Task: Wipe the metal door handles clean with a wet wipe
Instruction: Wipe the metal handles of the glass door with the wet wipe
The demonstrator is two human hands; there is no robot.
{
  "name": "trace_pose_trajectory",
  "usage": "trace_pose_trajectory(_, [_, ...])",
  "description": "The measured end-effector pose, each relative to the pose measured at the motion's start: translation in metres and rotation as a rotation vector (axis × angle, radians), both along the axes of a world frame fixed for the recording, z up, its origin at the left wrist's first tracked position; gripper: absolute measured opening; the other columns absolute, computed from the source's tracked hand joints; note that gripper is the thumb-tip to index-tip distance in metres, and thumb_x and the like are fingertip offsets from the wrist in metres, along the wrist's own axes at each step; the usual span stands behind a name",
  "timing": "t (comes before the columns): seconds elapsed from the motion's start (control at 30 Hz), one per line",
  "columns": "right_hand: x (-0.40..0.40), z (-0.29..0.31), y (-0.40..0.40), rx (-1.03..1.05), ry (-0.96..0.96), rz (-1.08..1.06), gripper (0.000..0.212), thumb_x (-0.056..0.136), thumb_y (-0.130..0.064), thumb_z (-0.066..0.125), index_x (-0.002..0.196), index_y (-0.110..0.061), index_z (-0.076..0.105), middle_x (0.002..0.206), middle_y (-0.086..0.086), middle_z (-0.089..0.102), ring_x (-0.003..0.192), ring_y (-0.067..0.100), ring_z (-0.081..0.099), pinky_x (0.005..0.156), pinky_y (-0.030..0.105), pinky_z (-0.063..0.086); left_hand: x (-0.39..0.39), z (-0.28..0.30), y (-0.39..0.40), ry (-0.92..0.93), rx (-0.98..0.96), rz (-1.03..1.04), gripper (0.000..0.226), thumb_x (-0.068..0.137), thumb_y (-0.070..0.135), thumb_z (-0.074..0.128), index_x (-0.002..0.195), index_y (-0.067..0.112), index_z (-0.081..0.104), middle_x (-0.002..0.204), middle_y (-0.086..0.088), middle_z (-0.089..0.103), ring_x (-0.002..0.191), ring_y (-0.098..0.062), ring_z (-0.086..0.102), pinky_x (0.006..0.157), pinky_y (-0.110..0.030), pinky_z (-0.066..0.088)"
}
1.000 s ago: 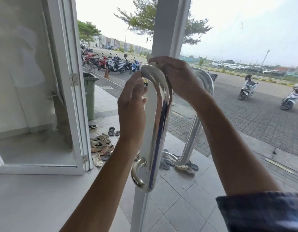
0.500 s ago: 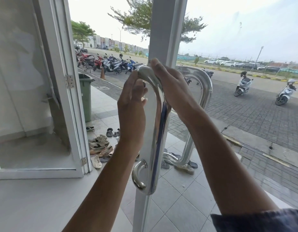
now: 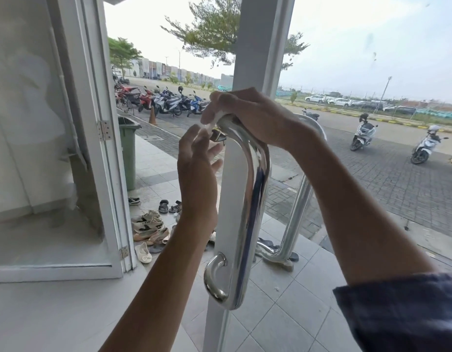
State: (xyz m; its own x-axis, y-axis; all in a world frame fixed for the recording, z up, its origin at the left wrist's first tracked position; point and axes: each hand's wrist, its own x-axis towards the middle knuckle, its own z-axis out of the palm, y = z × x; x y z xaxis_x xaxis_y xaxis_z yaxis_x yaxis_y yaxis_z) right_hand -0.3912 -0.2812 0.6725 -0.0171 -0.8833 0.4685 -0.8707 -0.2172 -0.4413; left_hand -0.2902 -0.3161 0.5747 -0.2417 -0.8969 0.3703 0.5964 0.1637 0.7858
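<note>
A polished metal pull handle is fixed to the white frame of a glass door. Its twin, the outer handle, shows through the glass behind it. My right hand is curled over the top bend of the near handle and presses a white wet wipe onto it. Most of the wipe is hidden under that hand, and a loose end hangs out to the left. My left hand is raised just left of the handle, its fingertips pinching that loose end.
A second white door leaf stands open at the left. Outside on the tiled porch are a green bin and several shoes. Parked motorbikes line the paved road beyond.
My right hand stays on the handle's top bend. A white end of the wipe now shows at the left of it. My left hand's fingers have loosened and reach up to that end.
</note>
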Motion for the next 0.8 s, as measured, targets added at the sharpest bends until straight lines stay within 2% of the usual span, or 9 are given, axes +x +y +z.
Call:
trace_pose_trajectory(0.07, [-0.001, 0.008, -0.012, 0.099, 0.093, -0.048, 0.043, 0.106, -0.034, 0.040, 0.084, -0.025, 0.076, 0.086, -0.011, 0.073, 0.069, -0.004, 0.061, 0.076, 0.023, 0.049, -0.002, 0.001, -0.010, -0.005, 0.029, -0.009, 0.029, 0.104, 0.028, 0.042, 0.132, 0.023, 0.050, 0.113, 0.009, 0.065, 0.111, -0.017, 0.065, 0.096, -0.038, 0.051])
trace_pose_trajectory(0.17, [0.001, 0.014, -0.020, 0.206, 0.107, -0.014, 0.047, 0.106, -0.034, 0.040, 0.077, -0.020, 0.074, 0.073, -0.013, 0.072, 0.065, -0.001, 0.062, 0.078, 0.023, 0.049, -0.001, 0.001, -0.019, -0.038, 0.029, -0.025, 0.022, 0.104, 0.027, 0.039, 0.122, 0.026, 0.053, 0.106, 0.009, 0.065, 0.109, -0.017, 0.064, 0.096, -0.041, 0.050])
trace_pose_trajectory(0.27, [0.007, 0.018, -0.029, 0.292, 0.134, -0.004, 0.052, 0.106, -0.033, 0.038, 0.069, -0.016, 0.070, 0.079, 0.013, 0.071, 0.071, 0.020, 0.062, 0.092, 0.043, 0.049, 0.000, 0.001, -0.029, -0.040, 0.061, -0.043, 0.028, 0.106, 0.028, 0.034, 0.126, 0.020, 0.053, 0.114, 0.002, 0.065, 0.107, -0.017, 0.064, 0.098, -0.043, 0.050])
trace_pose_trajectory(0.37, [0.015, 0.022, -0.034, 0.338, 0.174, -0.019, 0.054, 0.106, -0.032, 0.038, 0.062, -0.012, 0.064, 0.076, 0.024, 0.064, 0.067, 0.024, 0.055, 0.092, 0.048, 0.048, 0.004, 0.001, -0.035, -0.062, 0.060, -0.052, 0.035, 0.107, 0.029, 0.032, 0.134, 0.016, 0.050, 0.119, 0.000, 0.063, 0.107, -0.018, 0.064, 0.096, -0.042, 0.050])
trace_pose_trajectory(0.53, [0.018, 0.013, -0.024, 0.221, 0.013, 0.059, 0.055, 0.105, -0.023, 0.039, 0.055, -0.006, 0.056, 0.056, 0.011, 0.054, 0.053, 0.021, 0.047, 0.069, 0.033, 0.044, 0.012, -0.002, -0.042, -0.081, 0.024, -0.094, 0.036, 0.107, 0.030, 0.032, 0.134, 0.014, 0.051, 0.118, -0.001, 0.064, 0.106, -0.019, 0.066, 0.094, -0.040, 0.051])
trace_pose_trajectory(0.6, [0.018, 0.009, -0.019, 0.154, -0.037, 0.080, 0.052, 0.101, -0.025, 0.042, 0.055, -0.006, 0.055, 0.055, 0.010, 0.053, 0.053, 0.022, 0.047, 0.067, 0.043, 0.045, 0.014, -0.003, -0.044, -0.089, 0.003, -0.111, 0.036, 0.107, 0.030, 0.031, 0.133, 0.014, 0.052, 0.118, -0.001, 0.064, 0.105, -0.019, 0.066, 0.093, -0.039, 0.051])
trace_pose_trajectory(0.7, [0.015, 0.004, -0.013, 0.069, -0.051, 0.091, 0.047, 0.093, -0.031, 0.047, 0.054, -0.009, 0.057, 0.056, 0.013, 0.055, 0.058, 0.036, 0.052, 0.078, 0.053, 0.046, 0.016, -0.004, -0.044, -0.100, -0.034, -0.133, 0.032, 0.107, 0.029, 0.032, 0.127, 0.017, 0.054, 0.115, 0.001, 0.065, 0.103, -0.019, 0.067, 0.092, -0.038, 0.051])
trace_pose_trajectory(0.77, [0.013, -0.005, -0.004, -0.013, -0.060, 0.102, 0.044, 0.094, -0.030, 0.049, 0.056, -0.013, 0.063, 0.061, 0.018, 0.059, 0.063, 0.043, 0.057, 0.073, 0.052, 0.047, 0.016, -0.005, -0.044, -0.098, -0.055, -0.147, 0.029, 0.106, 0.029, 0.035, 0.123, 0.018, 0.055, 0.114, 0.001, 0.066, 0.102, -0.018, 0.068, 0.090, -0.036, 0.052])
trace_pose_trajectory(0.8, [0.013, -0.010, 0.001, -0.065, -0.083, 0.123, 0.040, 0.096, -0.028, 0.051, 0.061, -0.016, 0.067, 0.063, 0.018, 0.061, 0.061, 0.039, 0.057, 0.066, 0.046, 0.047, 0.016, -0.006, -0.044, -0.100, -0.067, -0.154, 0.028, 0.106, 0.030, 0.036, 0.123, 0.019, 0.055, 0.115, 0.000, 0.066, 0.102, -0.018, 0.068, 0.090, -0.036, 0.052])
